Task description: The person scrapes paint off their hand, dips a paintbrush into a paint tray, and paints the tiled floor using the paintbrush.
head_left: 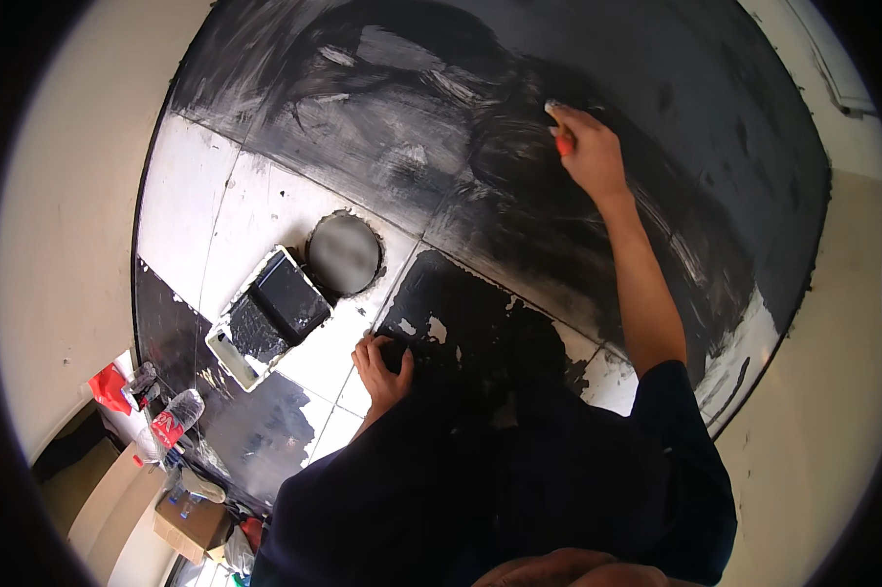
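My right hand [588, 147] reaches far forward over the dark floor, fingers closed round a slim tool with a pale end and a red-orange end [564, 144], apparently a paintbrush; its working end blends into the dark surface. My left hand [382, 374] is low near my body, fingers and thumb bent about a dark shape I cannot make out. Just left of it lies a white paint tray [234, 364], with black paint [289, 298] inside. Behind the tray stands a round bucket [343, 252] with a grey inside and a dark, paint-crusted rim.
Streaky black paint [382, 137] covers much of the tiled floor, with white tiles [189, 161] showing at left. Pale walls rise on both sides. At lower left are a plastic bottle [179, 416] with a red label, a red packet [110, 387] and a cardboard box [189, 523].
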The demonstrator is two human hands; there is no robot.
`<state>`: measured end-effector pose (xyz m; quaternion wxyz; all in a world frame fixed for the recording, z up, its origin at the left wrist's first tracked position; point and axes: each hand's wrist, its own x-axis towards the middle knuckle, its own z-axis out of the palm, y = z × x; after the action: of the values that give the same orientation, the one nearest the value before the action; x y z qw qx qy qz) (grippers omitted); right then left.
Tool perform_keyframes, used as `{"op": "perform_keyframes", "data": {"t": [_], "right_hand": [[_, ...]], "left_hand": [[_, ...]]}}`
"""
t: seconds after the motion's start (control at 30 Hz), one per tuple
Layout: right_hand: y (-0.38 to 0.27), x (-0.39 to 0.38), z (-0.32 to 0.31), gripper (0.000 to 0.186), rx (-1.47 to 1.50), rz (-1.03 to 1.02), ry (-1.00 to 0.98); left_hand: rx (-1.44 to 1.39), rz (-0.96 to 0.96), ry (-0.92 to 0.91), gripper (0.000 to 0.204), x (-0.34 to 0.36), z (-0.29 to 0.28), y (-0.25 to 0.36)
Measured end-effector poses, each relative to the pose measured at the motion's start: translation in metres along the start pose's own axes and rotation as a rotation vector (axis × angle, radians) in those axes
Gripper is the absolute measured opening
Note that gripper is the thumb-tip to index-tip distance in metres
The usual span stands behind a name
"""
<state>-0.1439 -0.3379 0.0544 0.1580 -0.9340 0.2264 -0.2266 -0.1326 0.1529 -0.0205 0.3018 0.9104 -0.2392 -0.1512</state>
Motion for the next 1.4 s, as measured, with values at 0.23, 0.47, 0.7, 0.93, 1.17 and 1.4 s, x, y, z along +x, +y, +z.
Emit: {"op": "perform_keyframes", "data": {"t": [0.23,0.47,0.7,0.93,1.17,1.4], "right_hand": [[-0.135,-0.074,0.023,0.025,0.466,-0.179,-0.320],[-0.040,0.013,0.027,0.017,0.501,0.252,-0.291],[-0.004,0.037,0.045,0.028,0.137,0.053,0.091],[-0.160,-0.102,0.053,0.020,0.577,-0.094,-0.243],[-0.078,0.002,0.041,0.015,0.648,0.214,-0.263],[0.024,0.060,0.038,0.023,0.110,-0.011,0.296]], "left_hand": [[0.011,0.018,0.012,0.043,-0.001,-0.004,-0.004],[0.012,-0.008,0.002,0.043,-0.004,0.001,-0.009],[0.022,0.023,0.012,0.042,-0.001,0.000,-0.004],[0.032,-0.005,-0.004,0.043,-0.002,0.000,-0.011],[0.028,0.017,0.042,0.041,-0.006,0.002,-0.007],[0.015,0.030,0.031,0.040,-0.002,0.000,0.005]]}}
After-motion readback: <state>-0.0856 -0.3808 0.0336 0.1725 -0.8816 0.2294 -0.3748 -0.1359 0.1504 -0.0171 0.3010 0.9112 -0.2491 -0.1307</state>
